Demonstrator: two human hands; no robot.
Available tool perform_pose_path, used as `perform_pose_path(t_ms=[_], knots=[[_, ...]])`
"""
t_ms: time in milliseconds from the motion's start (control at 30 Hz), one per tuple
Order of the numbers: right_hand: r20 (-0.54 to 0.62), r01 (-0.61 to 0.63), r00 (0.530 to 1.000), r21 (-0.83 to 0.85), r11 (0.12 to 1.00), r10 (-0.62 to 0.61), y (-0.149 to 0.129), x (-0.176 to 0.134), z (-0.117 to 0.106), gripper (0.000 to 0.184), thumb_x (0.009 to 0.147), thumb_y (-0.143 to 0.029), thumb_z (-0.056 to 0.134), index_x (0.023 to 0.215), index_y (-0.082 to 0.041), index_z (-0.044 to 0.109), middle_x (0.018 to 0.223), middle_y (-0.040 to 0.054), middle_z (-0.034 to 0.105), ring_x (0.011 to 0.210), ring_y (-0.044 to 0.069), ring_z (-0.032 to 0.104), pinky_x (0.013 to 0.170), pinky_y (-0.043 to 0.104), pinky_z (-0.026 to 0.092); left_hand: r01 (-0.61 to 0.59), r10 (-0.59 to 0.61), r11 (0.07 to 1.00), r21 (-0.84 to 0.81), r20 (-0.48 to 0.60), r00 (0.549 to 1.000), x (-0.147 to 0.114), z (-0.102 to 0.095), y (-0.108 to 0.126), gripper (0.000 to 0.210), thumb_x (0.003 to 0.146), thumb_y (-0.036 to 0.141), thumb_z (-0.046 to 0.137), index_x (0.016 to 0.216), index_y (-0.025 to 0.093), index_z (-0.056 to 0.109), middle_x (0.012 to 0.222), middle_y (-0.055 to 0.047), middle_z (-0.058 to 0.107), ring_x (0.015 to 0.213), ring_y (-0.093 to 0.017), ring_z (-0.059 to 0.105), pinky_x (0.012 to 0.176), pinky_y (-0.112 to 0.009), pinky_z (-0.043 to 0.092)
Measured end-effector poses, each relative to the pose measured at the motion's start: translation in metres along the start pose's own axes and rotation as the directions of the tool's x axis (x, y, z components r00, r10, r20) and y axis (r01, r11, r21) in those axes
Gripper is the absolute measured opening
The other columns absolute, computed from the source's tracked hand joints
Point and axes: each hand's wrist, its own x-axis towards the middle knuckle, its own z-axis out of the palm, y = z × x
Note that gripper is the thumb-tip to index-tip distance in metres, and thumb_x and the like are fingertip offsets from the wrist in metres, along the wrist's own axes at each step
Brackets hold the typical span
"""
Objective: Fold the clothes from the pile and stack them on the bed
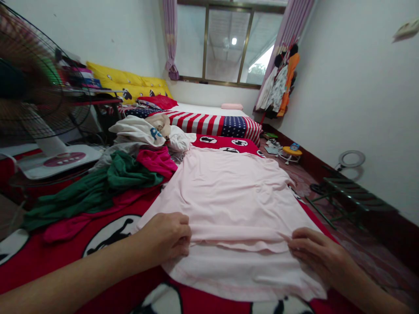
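Observation:
A pale pink shirt lies spread on a red cloth with white and black cat-like prints. Its near layer is gathered into a crosswise fold, with the lower layer showing below it. My left hand is closed on the left end of that fold, fingers curled under. At the right end my right hand pinches the fabric between thumb and fingers. Left of the shirt lie a green garment, a bright pink garment and a heap of white clothes.
An electric fan stands at the left, its blades blurred. Behind is a bed with a stars-and-stripes cover. On the right floor are a dark green folding stool, a yellow stool and a ring light.

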Motion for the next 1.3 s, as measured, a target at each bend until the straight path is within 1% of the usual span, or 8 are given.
perform_pose_path(t_ms=[167, 367, 600, 800, 900, 1000, 1133, 1300], knots=[[0.041, 0.0, 0.999, -0.016, 1.0, 0.001, 0.005, 0.002, -0.002, 0.019, 0.089, -0.033, 0.054, 0.083, -0.026, 0.07, 0.095, 0.0084, 0.069, 0.086, 0.021, 0.069, 0.074, 0.027, 0.058, -0.051, 0.056, 0.993, 0.109, -0.043, 0.997, 0.002, 0.006, 0.0, 0.018, 0.088, 0.02, 0.053, 0.077, 0.019, 0.067, 0.082, -0.005, 0.065, 0.076, -0.017, 0.058, 0.064, -0.027, 0.04], [-0.072, -0.186, 0.977, 0.149, 0.971, 0.199, -0.012, 0.005, -0.029, 0.018, 0.084, -0.043, 0.06, 0.086, -0.026, 0.067, 0.089, 0.0071, 0.071, 0.083, 0.022, 0.069, 0.068, 0.025, 0.058, -0.027, 0.002, 0.948, -0.317, -0.078, 0.997, -0.008, -0.029, -0.003, 0.01, 0.084, 0.021, 0.056, 0.081, 0.021, 0.066, 0.08, 0.001, 0.067, 0.072, -0.012, 0.059, 0.065, -0.02, 0.042], [0.22, -0.287, 0.946, 0.233, 0.929, 0.237, -0.019, 0.003, -0.05, 0.022, 0.078, -0.048, 0.064, 0.076, -0.027, 0.072, 0.07, 0.0061, 0.069, 0.064, 0.021, 0.067, 0.055, 0.024, 0.056, 0.085, 0.025, 0.862, -0.5, 0.211, 0.977, -0.022, -0.05, 0.006, 0.011, 0.079, 0.023, 0.061, 0.084, 0.021, 0.071, 0.079, 0.0, 0.069, 0.074, -0.013, 0.061, 0.065, -0.018, 0.046], [0.451, -0.347, 0.855, 0.127, 0.929, 0.257, -0.028, 0.015, -0.039, 0.031, 0.08, -0.052, 0.062, 0.082, -0.025, 0.076, 0.081, 0.0075, 0.074, 0.076, 0.023, 0.07, 0.067, 0.027, 0.057, 0.157, 0.226, 0.782, -0.603, 0.51, 0.83, 0.004, -0.034, -0.001, 0.017, 0.075, 0.019, 0.066, 0.089, 0.017, 0.075, 0.071, -0.001, 0.07, 0.062, -0.011, 0.061, 0.054, -0.016, 0.042], [0.313, -0.213, 0.933, 0.08, 0.974, 0.179, -0.033, 0.053, -0.033, 0.034, 0.083, -0.053, 0.06, 0.087, -0.023, 0.076, 0.093, 0.008, 0.075, 0.091, 0.024, 0.069, 0.083, 0.03, 0.055, 0.051, 0.265, 0.766, -0.641, 0.388, 0.883, 0.043, -0.045, 0.004, 0.022, 0.08, 0.027, 0.065, 0.096, 0.014, 0.073, 0.076, -0.004, 0.072, 0.067, -0.013, 0.063, 0.059, -0.017, 0.045], [0.192, -0.043, 0.98, -0.016, 0.999, 0.046, -0.024, 0.098, -0.015, 0.039, 0.088, -0.051, 0.054, 0.108, -0.022, 0.071, 0.117, 0.0105, 0.069, 0.11, 0.025, 0.063, 0.097, 0.035, 0.049, -0.13, 0.202, 0.84, -0.527, 0.081, 0.976, 0.098, -0.045, 0.007, 0.029, 0.086, 0.028, 0.059, 0.109, 0.013, 0.069, 0.098, -0.009, 0.073, 0.087, -0.018, 0.067, 0.077, -0.024, 0.049], [0.121, 0.014, 0.992, -0.315, 0.949, 0.025, 0.014, 0.128, 0.023, 0.06, 0.087, -0.05, 0.05, 0.136, -0.016, 0.052, 0.149, 0.017, 0.041, 0.136, 0.03, 0.041, 0.109, 0.049, 0.036, -0.032, -0.024, 0.987, -0.16, -0.338, 0.941, 0.161, -0.014, -0.01, 0.052, 0.091, 0.034, 0.053, 0.14, 0.017, 0.047, 0.145, -0.015, 0.046, 0.133, -0.027, 0.042, 0.11, -0.041, 0.031], [0.159, -0.098, 0.964, -0.53, 0.842, 0.212, 0.051, 0.118, 0.042, 0.062, 0.094, -0.049, 0.036, 0.146, -0.015, 0.04, 0.154, 0.0149, 0.032, 0.141, 0.031, 0.032, 0.109, 0.056, 0.033, 0.159, -0.16, 0.987, -0.031, -0.301, 0.94, 0.181, 0.025, -0.034, 0.062, 0.092, 0.059, 0.038, 0.146, 0.029, 0.038, 0.158, -0.013, 0.023, 0.146, -0.037, 0.015, 0.113, -0.06, 0.014]])
